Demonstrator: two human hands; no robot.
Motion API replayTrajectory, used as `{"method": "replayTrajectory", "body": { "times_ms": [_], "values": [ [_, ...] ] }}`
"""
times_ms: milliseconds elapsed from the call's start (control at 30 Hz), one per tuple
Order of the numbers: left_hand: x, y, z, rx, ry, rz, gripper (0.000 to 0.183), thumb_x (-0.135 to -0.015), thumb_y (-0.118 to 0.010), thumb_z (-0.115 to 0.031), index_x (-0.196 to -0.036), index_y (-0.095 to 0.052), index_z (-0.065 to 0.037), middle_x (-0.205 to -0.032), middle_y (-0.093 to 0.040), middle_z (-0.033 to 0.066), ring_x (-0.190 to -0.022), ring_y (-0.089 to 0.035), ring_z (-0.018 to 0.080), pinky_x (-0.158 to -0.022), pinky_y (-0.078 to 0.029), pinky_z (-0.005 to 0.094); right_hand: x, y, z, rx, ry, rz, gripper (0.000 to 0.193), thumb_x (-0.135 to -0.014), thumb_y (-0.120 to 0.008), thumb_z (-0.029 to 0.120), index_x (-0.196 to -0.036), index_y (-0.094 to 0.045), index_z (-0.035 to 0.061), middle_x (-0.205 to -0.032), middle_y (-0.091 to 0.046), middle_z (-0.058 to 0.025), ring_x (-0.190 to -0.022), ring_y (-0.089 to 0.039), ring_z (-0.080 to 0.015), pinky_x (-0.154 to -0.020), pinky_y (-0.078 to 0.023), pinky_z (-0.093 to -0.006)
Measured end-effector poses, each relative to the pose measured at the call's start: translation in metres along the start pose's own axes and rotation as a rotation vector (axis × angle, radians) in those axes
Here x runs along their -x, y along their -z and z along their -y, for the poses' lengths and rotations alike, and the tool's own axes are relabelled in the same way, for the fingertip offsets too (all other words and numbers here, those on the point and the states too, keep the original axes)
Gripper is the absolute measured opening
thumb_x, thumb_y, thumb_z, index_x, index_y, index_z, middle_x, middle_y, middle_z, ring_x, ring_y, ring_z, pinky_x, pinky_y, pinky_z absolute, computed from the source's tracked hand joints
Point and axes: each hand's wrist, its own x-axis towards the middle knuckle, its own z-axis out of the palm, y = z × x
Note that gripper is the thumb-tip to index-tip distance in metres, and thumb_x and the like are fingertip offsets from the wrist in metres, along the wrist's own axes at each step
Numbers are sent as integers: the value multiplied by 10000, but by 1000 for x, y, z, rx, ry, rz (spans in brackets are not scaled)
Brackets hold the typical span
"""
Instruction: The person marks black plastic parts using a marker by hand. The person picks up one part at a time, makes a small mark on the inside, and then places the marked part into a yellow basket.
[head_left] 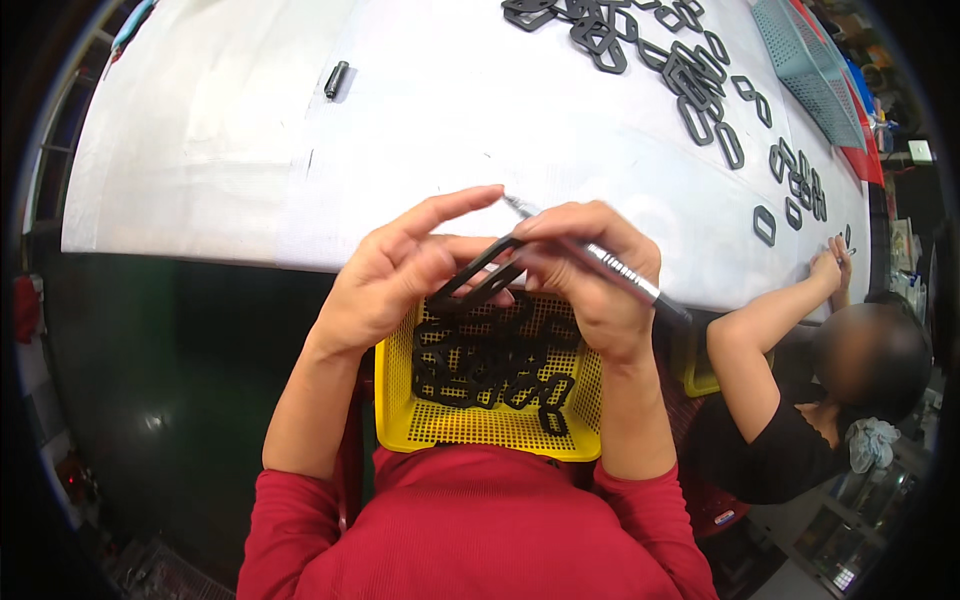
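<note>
Above the yellow basket, my left hand grips a black oblong ring-shaped piece with an open middle, its index finger stretched out past the piece. In my right hand lies a slim pen-like tool with a silver ribbed section and a thin metal tip pointing toward my left index finger. Fingers of my right hand also touch the black piece's upper end. Below both hands the yellow perforated basket rests against my lap, holding several similar black pieces.
The white-covered table spreads ahead, with a small black cap on it. Loose black ring-shaped pieces lie scattered at the far right, near a blue-grey basket. A co-worker sits on the right, hands at the table edge.
</note>
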Motion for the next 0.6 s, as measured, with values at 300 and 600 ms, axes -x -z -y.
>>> {"method": "replayTrajectory", "body": {
  "times_ms": [300, 600],
  "values": [
    [-8, -10, 25, -724, -681, -199, 661, -664, -750, -25, -1244, -435, 10, -1217, -520, 175, -1179, -474, 266, -989, -385, 356, 3, -20, -11, -557, -425, -274, 210, -821, -640, 91, -1011, -569, 38, -828, -643, -99, -585, -554, -73, -529, -449, -171],
    [2, 0, 35, -813, -420, -290, 628, -643, -774, -38, -1162, -420, -20, -1125, -569, 136, -1077, -553, 220, -936, -445, 338, 9, -16, -12, 101, -247, -474, 135, -829, -643, 140, -857, -606, 13, -676, -560, 23, -567, -453, -12, -498, -340, -156]
  ]
}}
